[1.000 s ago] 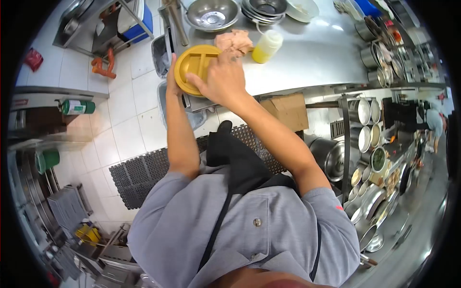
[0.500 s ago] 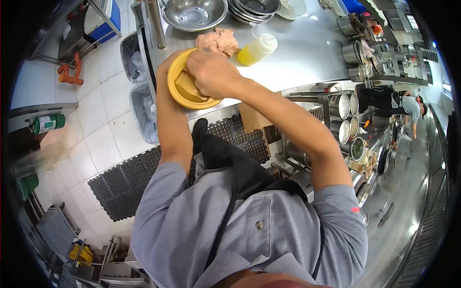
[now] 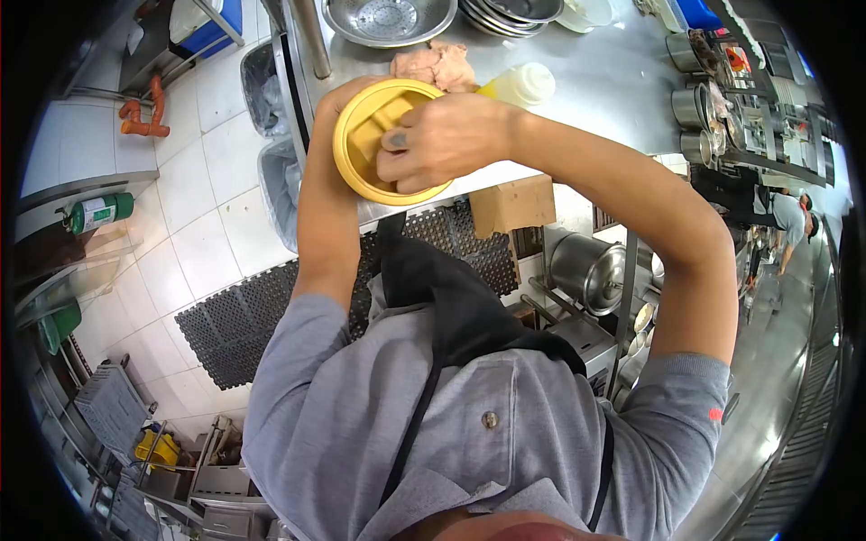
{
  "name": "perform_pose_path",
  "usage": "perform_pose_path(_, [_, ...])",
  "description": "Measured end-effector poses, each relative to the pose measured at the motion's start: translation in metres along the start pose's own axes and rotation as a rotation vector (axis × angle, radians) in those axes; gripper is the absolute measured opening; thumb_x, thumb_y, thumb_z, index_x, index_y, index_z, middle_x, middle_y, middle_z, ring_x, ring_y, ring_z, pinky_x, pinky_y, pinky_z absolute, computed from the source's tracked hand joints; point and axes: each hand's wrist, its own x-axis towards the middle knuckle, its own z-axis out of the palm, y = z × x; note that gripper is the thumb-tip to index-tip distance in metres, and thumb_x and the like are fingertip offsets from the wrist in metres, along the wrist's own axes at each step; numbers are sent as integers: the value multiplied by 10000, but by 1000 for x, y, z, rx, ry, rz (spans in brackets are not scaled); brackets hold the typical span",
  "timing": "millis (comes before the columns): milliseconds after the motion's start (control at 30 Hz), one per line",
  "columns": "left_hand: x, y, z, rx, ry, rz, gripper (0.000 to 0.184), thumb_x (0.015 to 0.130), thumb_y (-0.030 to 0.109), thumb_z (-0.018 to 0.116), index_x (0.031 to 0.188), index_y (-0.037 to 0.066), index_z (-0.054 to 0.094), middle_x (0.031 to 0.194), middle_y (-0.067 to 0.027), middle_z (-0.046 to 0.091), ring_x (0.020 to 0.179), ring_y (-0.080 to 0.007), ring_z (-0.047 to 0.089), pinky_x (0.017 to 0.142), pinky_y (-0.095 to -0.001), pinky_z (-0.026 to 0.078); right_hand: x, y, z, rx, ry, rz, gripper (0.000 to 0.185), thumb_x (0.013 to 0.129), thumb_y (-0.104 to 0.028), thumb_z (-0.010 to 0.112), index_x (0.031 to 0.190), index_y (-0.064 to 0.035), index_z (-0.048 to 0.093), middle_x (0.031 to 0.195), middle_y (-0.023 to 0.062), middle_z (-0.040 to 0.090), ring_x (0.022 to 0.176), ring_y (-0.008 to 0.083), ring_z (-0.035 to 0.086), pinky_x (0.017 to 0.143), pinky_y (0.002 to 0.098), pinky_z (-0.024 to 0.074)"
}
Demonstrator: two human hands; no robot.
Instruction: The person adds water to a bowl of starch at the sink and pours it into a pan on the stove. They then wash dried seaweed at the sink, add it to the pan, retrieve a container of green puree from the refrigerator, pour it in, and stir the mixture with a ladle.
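Observation:
A yellow bowl (image 3: pixel 341 144) is tipped toward me at the table's near edge, its inside facing up at me. My left hand (image 3: pixel 347 93) grips it from the far left side, with most of the fingers hidden behind the bowl. Inside the rim, my right hand (image 3: pixel 451 140) is closed, its fingers curled down; a ring shows on one of them. Whatever those fingers pinch is hidden. Yellowish, smooth content or shapes show within the bowl. Just beyond it lie a pinkish crumpled mass (image 3: pixel 435 65) and a squeeze bottle (image 3: pixel 526 85) with yellow liquid.
On the steel table (image 3: pixel 595 99) stand a perforated metal bowl (image 3: pixel 388 20) and stacked metal bowls (image 3: pixel 505 27). Lined bins (image 3: pixel 278 189) sit at the left. A cardboard box (image 3: pixel 512 206) and a large pot (image 3: pixel 588 270) are below right. A co-worker (image 3: pixel 789 216) stands far right.
The bowl has shifted slightly right and turned its opening more toward me. My right hand has moved right and lower within it, its elbow swinging outward. The camera view has shifted too.

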Motion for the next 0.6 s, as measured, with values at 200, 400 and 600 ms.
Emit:
perform_pose_path(200, [-15, 13, 17, 265, 74, 49, 421, 965, 370, 495, 1203, 39, 599, 1097, -106, 664, 1010, -187, 618, 840, -300, 485, -24, 8, -14, 53, 197, 35, 93, 713, -176, 610, 707, -133, 528, 890, -17, 504, 826, 139, 585, 602, 262, 530])
perform_pose_path(400, [-60, 42, 45, 864, 0, 299, 423, 971, 356, 482, 1235, 42, 585, 1126, -102, 655, 1065, -170, 593, 885, -286, 454, -61, -21, 13, 445, 747, 657, 205, 714, 7, 633, 896, -84, 658, 1072, 47, 612, 898, 266, 628, 717, 318, 532])
perform_pose_path(600, [-97, 69, 71, 1185, 248, 210, 389, 985, 294, 459, 1256, 31, 554, 1149, -74, 626, 1093, -161, 561, 941, -304, 413, -83, -120, 67, 976, 1236, 1557, 367, 804, -55, 693, 1148, 16, 585, 1092, 128, 652, 971, 184, 632, 825, 312, 532])
